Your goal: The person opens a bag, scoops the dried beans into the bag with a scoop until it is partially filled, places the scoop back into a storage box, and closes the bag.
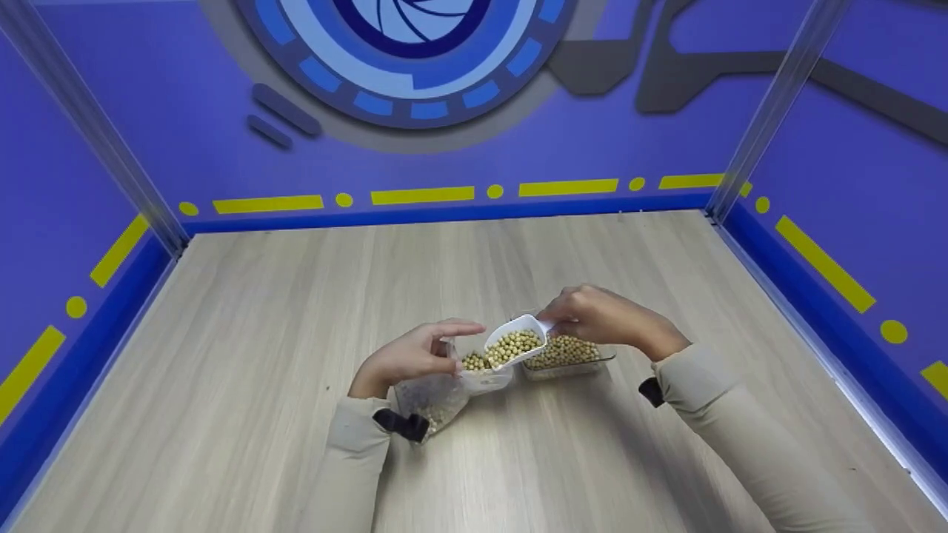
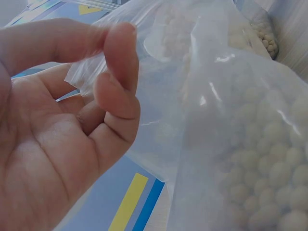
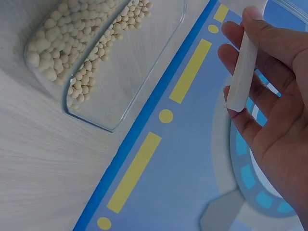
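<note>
My left hand (image 1: 407, 355) pinches the edge of a clear plastic bag (image 1: 432, 400), thumb and fingers curled at its mouth. Pale round beans (image 2: 264, 178) fill the bag's lower part in the left wrist view. With my right hand (image 1: 607, 318) I grip the handle (image 3: 243, 72) of a white scoop (image 1: 524, 323). The scoop is tilted toward the bag and loaded with yellowish beans (image 1: 511, 348). Its front lip overlaps the bag's mouth, where more beans (image 1: 474, 361) show. Below my right hand stands a clear rectangular container (image 1: 566, 372), partly filled with the same beans.
Everything stands on a light wood-grain table (image 1: 259, 333). A blue-purple back wall (image 1: 415, 170) with yellow markings closes off the far side, and similar panels rise left and right. Black bands (image 1: 400, 424) sit around both sleeves.
</note>
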`<state>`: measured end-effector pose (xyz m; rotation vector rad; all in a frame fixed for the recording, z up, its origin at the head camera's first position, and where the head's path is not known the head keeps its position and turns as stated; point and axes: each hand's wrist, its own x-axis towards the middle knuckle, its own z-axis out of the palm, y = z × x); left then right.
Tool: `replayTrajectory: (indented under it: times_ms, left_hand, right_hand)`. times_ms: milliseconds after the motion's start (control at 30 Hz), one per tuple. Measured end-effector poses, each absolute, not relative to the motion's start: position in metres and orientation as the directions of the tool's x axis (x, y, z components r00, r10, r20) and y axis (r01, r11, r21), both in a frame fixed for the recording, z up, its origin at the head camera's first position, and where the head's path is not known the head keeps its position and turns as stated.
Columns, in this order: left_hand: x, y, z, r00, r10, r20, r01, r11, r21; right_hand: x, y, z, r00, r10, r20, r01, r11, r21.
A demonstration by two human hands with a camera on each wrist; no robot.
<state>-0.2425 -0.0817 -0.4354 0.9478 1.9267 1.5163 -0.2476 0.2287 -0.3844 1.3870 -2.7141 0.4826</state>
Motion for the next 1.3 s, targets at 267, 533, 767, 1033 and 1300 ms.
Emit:
replayTrajectory:
  times_ms: [267, 533, 767, 1033, 1300]
  left_hand:
    - [-0.242, -0.082, -0.435, -0.642, 0.766, 0.026, 0.222, 0.154, 0.963]
    - [-0.241, -0.082, -0.435, -0.649, 0.76, 0.025, 0.23, 0.165, 0.959]
    - [-0.242, -0.082, -0.434, -0.64, 0.767, 0.041, 0.25, 0.157, 0.956]
    - [-0.242, -0.082, -0.435, -0.639, 0.768, 0.039, 0.244, 0.155, 0.957]
    - [-0.241, -0.083, -0.435, -0.635, 0.771, 0.055, 0.23, 0.121, 0.966]
  right_hand:
    - [-0.246, 0.226, -0.38, -0.578, -0.793, 0.19, -0.814, 0.549, -0.188]
    - [-0.243, 0.223, -0.376, -0.596, -0.789, 0.152, -0.803, 0.58, -0.135]
    - [-0.241, 0.222, -0.373, -0.576, -0.801, 0.162, -0.817, 0.568, -0.099]
    - [-0.241, 0.22, -0.371, -0.575, -0.801, 0.163, -0.817, 0.571, -0.075]
    - [-0.241, 0.219, -0.369, -0.552, -0.807, 0.208, -0.829, 0.558, -0.038]
